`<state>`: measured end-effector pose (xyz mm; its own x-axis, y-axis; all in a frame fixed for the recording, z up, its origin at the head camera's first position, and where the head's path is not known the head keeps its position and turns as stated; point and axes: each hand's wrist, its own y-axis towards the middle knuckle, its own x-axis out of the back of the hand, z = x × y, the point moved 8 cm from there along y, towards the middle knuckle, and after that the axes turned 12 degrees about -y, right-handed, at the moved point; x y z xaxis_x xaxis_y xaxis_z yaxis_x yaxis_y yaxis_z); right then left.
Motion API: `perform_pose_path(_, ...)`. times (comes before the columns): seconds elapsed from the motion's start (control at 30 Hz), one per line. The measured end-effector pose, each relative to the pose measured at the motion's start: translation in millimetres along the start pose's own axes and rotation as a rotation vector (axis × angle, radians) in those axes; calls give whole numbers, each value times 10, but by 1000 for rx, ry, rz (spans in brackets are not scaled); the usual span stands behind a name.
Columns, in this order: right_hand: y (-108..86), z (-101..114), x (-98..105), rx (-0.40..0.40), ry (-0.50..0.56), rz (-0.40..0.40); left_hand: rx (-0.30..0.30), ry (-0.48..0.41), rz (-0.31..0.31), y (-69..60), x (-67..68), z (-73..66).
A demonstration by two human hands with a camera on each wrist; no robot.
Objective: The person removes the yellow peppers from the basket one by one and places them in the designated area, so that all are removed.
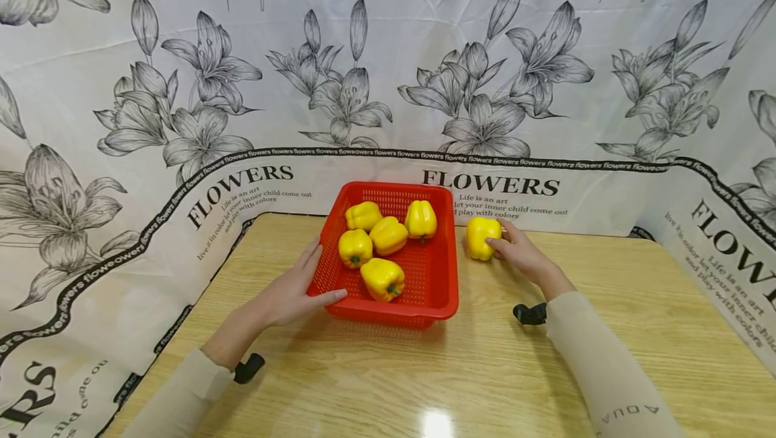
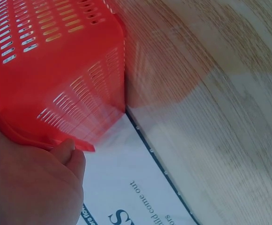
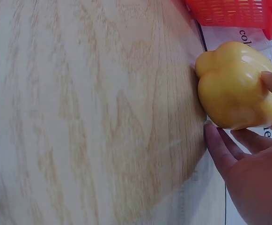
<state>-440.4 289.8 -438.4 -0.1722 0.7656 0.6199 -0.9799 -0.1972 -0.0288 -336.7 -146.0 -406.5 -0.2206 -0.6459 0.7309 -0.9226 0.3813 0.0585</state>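
Observation:
A red plastic basket (image 1: 424, 290) with slotted walls stands on the table, with several yellow bell peppers (image 1: 389, 234) inside. My left hand (image 1: 289, 295) holds its near left corner, the thumb over the front rim and the fingers along the left side. In the left wrist view, fingertips of the left hand (image 2: 37, 187) meet the basket's rim (image 2: 18, 136); the thumb is hidden there. Right of the basket, my right hand (image 1: 523, 256) grips another yellow bell pepper (image 1: 481, 237). Close up in the right wrist view, thumb and fingers surround that bell pepper (image 3: 236, 89) at the tabletop.
The wood-grain table (image 1: 376, 384) ends at the back against a white flower-printed cloth (image 1: 339, 114), which also rises at both sides. A black strap piece (image 1: 530, 314) shows beneath the right wrist, and a similar black piece (image 1: 249, 368) beneath the left.

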Motion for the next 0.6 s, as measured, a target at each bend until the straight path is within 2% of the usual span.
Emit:
perform_pose_path(0.47,-6,48,4,-5,2,-23,-1,-14,5,-9,17,-24)
perform_pose_path(0.6,-21,72,12,-12,-27,-32,10,-17,14,0,1,-16)
